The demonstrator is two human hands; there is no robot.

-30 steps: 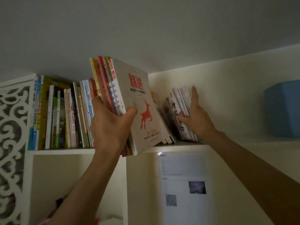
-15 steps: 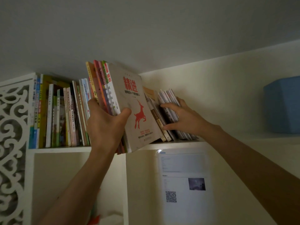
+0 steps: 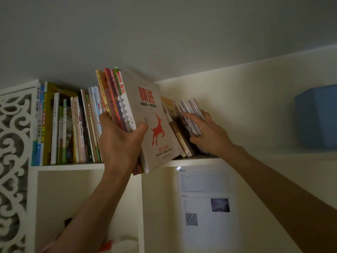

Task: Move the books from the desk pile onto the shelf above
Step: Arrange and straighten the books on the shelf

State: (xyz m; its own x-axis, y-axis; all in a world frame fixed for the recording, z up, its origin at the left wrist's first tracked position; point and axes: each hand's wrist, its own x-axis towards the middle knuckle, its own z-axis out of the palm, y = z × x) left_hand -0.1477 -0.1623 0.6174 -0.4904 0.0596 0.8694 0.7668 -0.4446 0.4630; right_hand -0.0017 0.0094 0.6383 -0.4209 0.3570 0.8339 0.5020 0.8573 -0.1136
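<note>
1. Basically, the left hand was clamped on a bundle of books, thumb across the front cover of the deer-cover book, other fingers behind the bundle out of view.
2. Bundle was tilted left, lower edge hanging just past the front lip of the shelf, not yet seated; likely angled to slide into the gap.
3. Right hand lay spread, fingers loose, pressed against the leaning thin books, probably shoving them aside to hold the gap open.
4. Count: about five spines in the held bundle; leaning group roughly six or seven, too blurry to be exact.
5. Upright row of books at left, over a dozen, exact number unclear.
6. One blue bin stood well apart at right; one printed sheet below the shelf.
</note>
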